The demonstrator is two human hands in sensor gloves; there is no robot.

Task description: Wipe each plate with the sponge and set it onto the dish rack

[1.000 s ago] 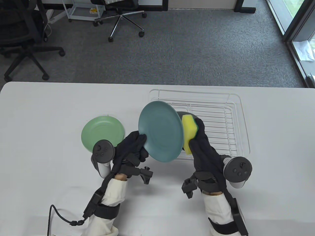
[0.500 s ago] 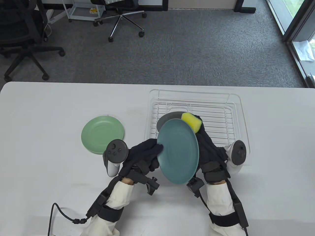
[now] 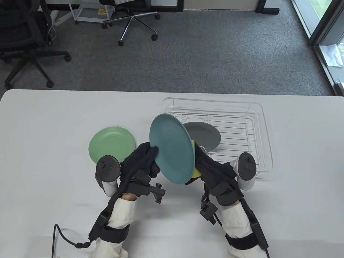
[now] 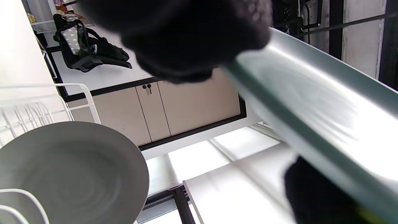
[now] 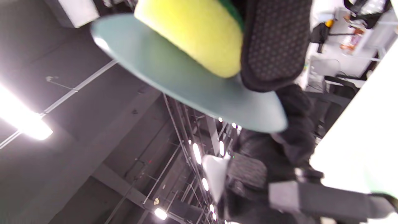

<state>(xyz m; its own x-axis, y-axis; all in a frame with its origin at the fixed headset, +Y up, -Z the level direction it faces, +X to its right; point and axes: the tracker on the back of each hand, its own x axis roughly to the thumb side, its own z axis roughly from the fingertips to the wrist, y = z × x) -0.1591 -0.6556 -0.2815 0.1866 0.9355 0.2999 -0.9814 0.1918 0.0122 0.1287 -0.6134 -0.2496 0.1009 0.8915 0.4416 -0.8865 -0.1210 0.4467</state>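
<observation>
My left hand (image 3: 146, 158) grips the left rim of a teal plate (image 3: 172, 147) and holds it tilted on edge above the table. Behind the plate, my right hand (image 3: 207, 164) holds a yellow sponge (image 3: 196, 172) with a green back against the plate's far face; in the table view only slivers of it show. The right wrist view shows the sponge (image 5: 192, 34) pressed on the teal plate (image 5: 174, 81). A grey plate (image 3: 205, 134) lies in the white wire dish rack (image 3: 258, 129). A light green plate (image 3: 111, 145) lies flat on the table, left of my left hand.
The white table (image 3: 40, 134) runs to the far edge, with grey carpet and office chairs (image 3: 131, 18) beyond. A black cable (image 3: 63, 236) trails from my left sleeve at the front left. In the left wrist view the grey plate (image 4: 71, 174) sits among the rack wires.
The teal plate swung back left and up, its face turning. My right hand with the sponge slid down from the plate's top edge to behind its lower right part, uncovering the grey plate.
</observation>
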